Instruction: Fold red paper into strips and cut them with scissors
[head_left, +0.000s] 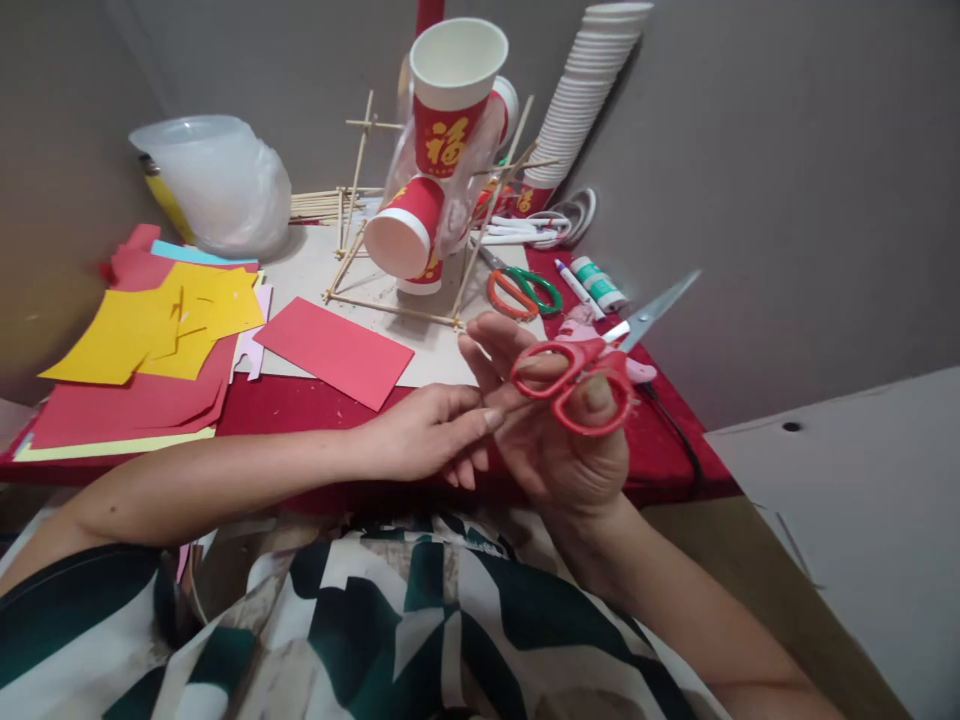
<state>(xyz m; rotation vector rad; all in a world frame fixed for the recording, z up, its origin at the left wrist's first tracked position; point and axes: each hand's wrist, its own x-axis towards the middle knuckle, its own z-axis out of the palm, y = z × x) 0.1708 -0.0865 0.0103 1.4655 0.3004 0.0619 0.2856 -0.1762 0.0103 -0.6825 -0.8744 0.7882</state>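
Red-handled scissors [574, 385] hang on my right hand [577, 460]; its thumb and a finger pass through the loops. The blades point up and to the right, away from me. That palm is turned up and its other fingers are loosely stretched. My left hand [420, 435] touches the right palm, with thumb and fingers drawn together; whatever they pinch, if anything, is too small to make out. Just beyond the left hand lies a folded red paper [337, 350]. A stick frame [394, 310] stands behind, around red-and-white paper cups [450, 130].
Yellow paper pieces [157, 325] lie on red sheets at left, near a cloudy plastic bag [217, 190]. Orange-and-green scissors [525, 290], a purple marker [577, 288] and a glue stick [598, 284] lie at right. A tall cup stack [589, 90] leans against the wall.
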